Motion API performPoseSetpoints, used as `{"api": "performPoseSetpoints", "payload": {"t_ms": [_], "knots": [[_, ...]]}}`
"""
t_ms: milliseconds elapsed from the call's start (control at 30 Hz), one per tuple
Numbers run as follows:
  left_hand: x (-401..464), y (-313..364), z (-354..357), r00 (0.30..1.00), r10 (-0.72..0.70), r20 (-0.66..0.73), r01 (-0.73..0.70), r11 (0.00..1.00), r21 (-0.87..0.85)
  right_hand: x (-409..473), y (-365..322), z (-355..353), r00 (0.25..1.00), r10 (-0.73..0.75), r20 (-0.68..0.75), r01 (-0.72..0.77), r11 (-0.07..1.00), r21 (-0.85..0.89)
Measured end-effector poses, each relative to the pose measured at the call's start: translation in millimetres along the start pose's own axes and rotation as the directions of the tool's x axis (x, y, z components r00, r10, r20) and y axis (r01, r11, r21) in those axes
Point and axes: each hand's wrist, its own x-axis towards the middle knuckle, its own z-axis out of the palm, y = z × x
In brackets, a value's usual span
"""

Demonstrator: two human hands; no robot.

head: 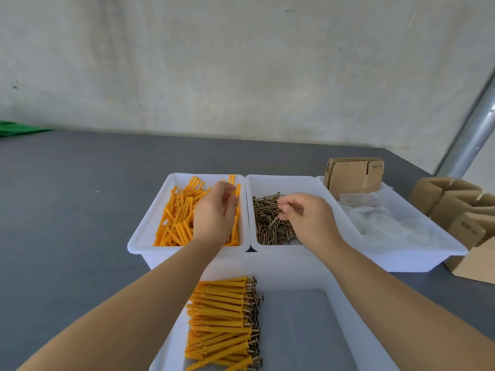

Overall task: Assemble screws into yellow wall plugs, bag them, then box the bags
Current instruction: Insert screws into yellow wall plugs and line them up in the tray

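Both forearms are being stretched forward from the near edge. The left hand is being held palm-down over the far-left white tray, its fingers curled down among the loose yellow wall plugs; whether a plug is being pinched cannot be told. The right hand is being lowered into the middle tray, with thumb and forefinger being closed on a single screw that is slanting down and leftward into the heap of brass-coloured screws.

In the far-right tray clear plastic bags are lying, with flattened cardboard boxes standing at its far end. More folded cartons are being kept on the grey surface to the right. A metal pole is leaning at the far right.

In the near tray, between the forearms, assembled plugs are stacked in a row, their long axes lying left to right, screw heads pointing right. The loose plugs in the far tray are lying jumbled, mostly near to far.
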Motion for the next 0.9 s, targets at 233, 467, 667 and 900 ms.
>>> {"api": "performPoseSetpoints", "payload": {"t_ms": [233,467,667,900], "knots": [[-18,55,-26,0.961,-0.051,0.272,0.116,0.967,-0.229,-30,-18,-12,0.981,-0.009,-0.191,0.077,0.932,0.353],[-71,51,-17,0.86,-0.166,0.482,0.365,0.86,-0.356,-48,-11,0,0.977,0.067,-0.202,0.037,0.88,0.474],[-77,41,-14,0.866,-0.108,0.488,0.354,0.821,-0.447,-51,-10,-3,0.981,-0.005,-0.196,0.095,0.886,0.453],[-76,40,-8,0.824,-0.093,0.559,0.406,0.785,-0.467,-50,-7,-5,0.95,-0.035,-0.31,0.18,0.874,0.452]]}}
